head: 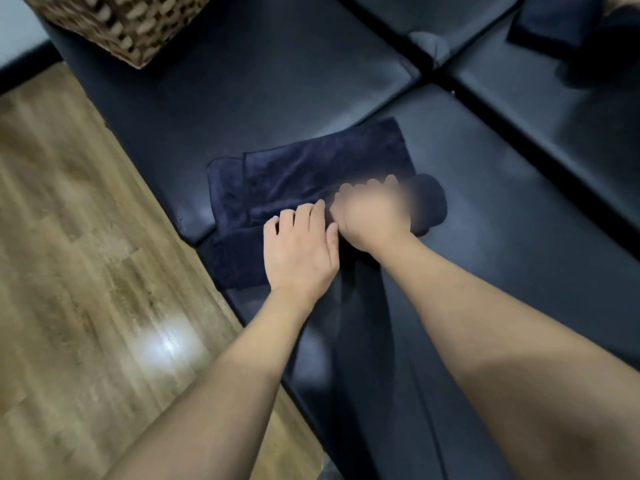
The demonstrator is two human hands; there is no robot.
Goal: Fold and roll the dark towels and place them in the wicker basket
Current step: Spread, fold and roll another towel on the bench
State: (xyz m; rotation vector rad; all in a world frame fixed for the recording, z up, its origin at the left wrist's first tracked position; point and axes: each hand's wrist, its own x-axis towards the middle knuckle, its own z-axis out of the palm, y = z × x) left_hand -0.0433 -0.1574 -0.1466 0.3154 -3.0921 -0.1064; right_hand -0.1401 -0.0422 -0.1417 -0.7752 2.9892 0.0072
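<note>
A dark navy towel lies folded lengthwise on the black leather seat, partly rolled at its near end. The rolled part sticks out to the right of my hands. My right hand, blurred by motion, curls its fingers over the roll. Just left of it, my left hand rests on the roll with its fingers bent over the fabric. The wicker basket stands at the far left on the seat, its inside out of view.
Another dark towel lies at the far right on a neighbouring cushion. Deep seams divide the black cushions. Wooden floor runs along the left, below the seat's edge.
</note>
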